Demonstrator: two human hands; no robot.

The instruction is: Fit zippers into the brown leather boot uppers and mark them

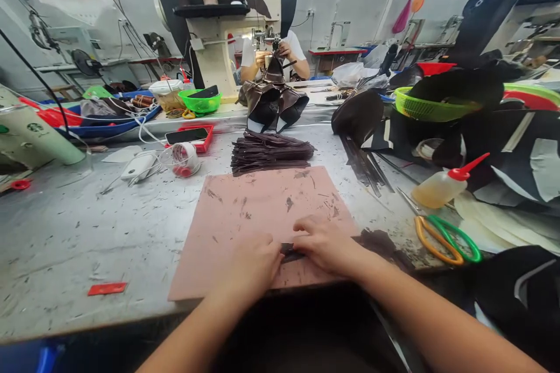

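Observation:
Near the front edge of a pink cutting board (262, 204), a dark brown strip (289, 252), seemingly leather, runs between my hands. My left hand (256, 259), slightly blurred, is closed with its fingertips at the strip's left part. Bent fingers of my right hand (324, 245) press on the strip's right part, the index finger raised a little. Both palms hide much of the strip. Behind the board lies a pile of similar dark strips (273, 151). Dark scraps (385, 245) sit beside my right wrist.
Scissors (441, 239) with orange and green handles and a glue bottle (440, 186) lie to the right. Dark cut pieces crowd that side. At left are a phone (188, 136) and a red strip (107, 289). A person (297, 52) works behind a sewing machine (219, 35).

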